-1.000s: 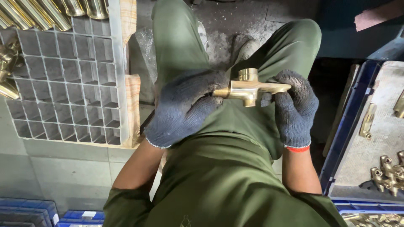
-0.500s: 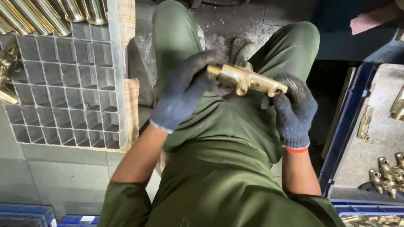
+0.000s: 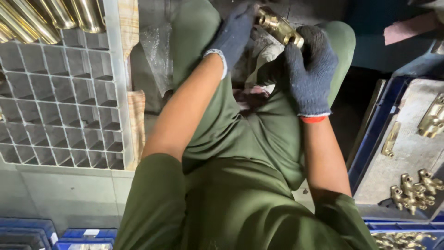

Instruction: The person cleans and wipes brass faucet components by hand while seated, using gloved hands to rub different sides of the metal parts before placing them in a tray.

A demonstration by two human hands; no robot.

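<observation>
A: Where is the brass fitting (image 3: 279,27) right now?

B: Up at twelve o'clock in the head view, out past the knees. The left hand (image 3: 235,33) has its gloved fingers curled round the far end, and the right hand (image 3: 311,69) is closed on the near end, thumb side pressed to the metal. Both hands are clamped on it, neither one spread.

A: What could go wrong from here?

B: My guess is a slip. The piece is polished and the knit gloves are thick (not much feel through them), so if one hand lets go while the other is only holding the tip, it could drop onto the lap or the dirty floor and get dented. It is also held well away from the body, which makes the hold less steady.

A: Count things for me.

B: One fitting in hand. Two dark gloves, the right with a red cuff. At ten o'clock a grey grid tray (image 3: 64,97) with its visible cells mostly bare, and about five long brass tubes (image 3: 51,16) standing at its top edge, cut off by the frame. At three to four o'clock a blue crate (image 3: 370,139) with a grey board in it: two loose brass pieces (image 3: 432,119) lie higher up and a cluster of small brass parts (image 3: 416,190) lower down, perhaps four or five; I cannot split them cleanly.
</observation>
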